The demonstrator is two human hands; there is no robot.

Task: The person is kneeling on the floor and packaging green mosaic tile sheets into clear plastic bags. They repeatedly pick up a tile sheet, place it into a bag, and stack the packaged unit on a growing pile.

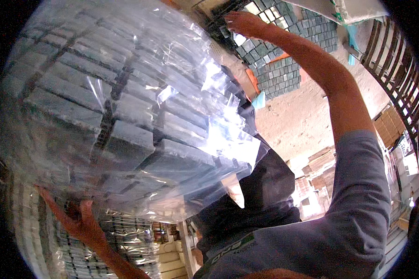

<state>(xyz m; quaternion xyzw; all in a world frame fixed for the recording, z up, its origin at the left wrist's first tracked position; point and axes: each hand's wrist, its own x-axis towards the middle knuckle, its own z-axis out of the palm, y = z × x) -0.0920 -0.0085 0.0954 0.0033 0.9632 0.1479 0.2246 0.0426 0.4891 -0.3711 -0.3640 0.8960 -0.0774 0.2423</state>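
Observation:
Clear plastic film lies over a large stack of grey stone blocks, with bright glare and wrinkles along its right side. At the stack's lower left edge is my left hand, thumb and finger spread apart against the film; some fingertips are hidden behind it. My right arm reaches far out to the top of the view. There my right hand has its fingers curled and close together, beside the stack's far corner. What lies in those fingers, if anything, cannot be made out.
Small dark square stone pieces stand in rows on the dusty floor, with orange and light blue scraps among them. A slatted rack rises at the right. Another film-wrapped stack stands below my left hand.

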